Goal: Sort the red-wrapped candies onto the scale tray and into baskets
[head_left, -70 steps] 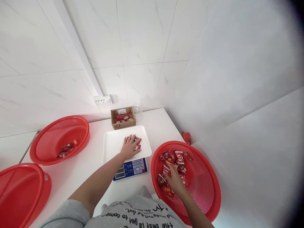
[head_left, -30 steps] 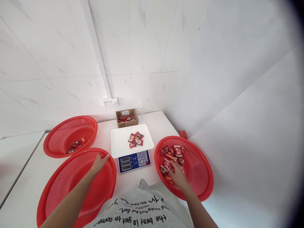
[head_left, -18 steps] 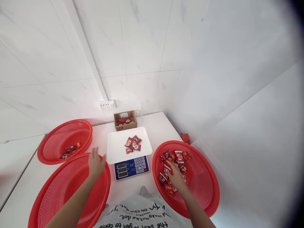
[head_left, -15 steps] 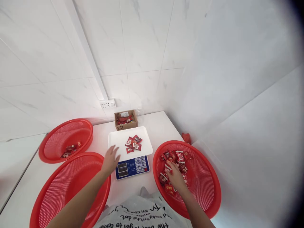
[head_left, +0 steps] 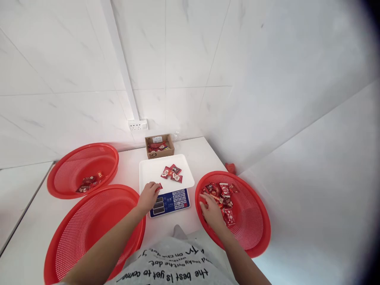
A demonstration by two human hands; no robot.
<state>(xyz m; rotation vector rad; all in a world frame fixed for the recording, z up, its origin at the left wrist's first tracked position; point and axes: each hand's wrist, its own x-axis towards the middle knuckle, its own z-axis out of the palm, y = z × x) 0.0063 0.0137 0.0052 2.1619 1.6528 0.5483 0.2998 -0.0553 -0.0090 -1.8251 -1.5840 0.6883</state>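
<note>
My left hand point(head_left: 147, 198) is closed on a small red candy packet point(head_left: 159, 187) at the near edge of the white scale tray point(head_left: 150, 171). A few more red packets point(head_left: 172, 173) lie in the middle of that tray, above the blue keypad scale point(head_left: 170, 202). My right hand point(head_left: 211, 211) rests with its fingers spread in the right red basket point(head_left: 252, 229), at the near left of a heap of red candy packets point(head_left: 221, 194). It holds nothing that I can see.
A large red basket point(head_left: 89, 229) sits at the near left, another red basket point(head_left: 83, 168) with a few packets behind it. A small cardboard box point(head_left: 158, 145) of packets stands by the wall under a socket point(head_left: 138, 125). A red scrap point(head_left: 230, 168) lies by the right wall.
My left hand left the near left basket's rim, crossed to the scale tray and closed on one packet at its near edge. My right hand stayed in the right basket.
</note>
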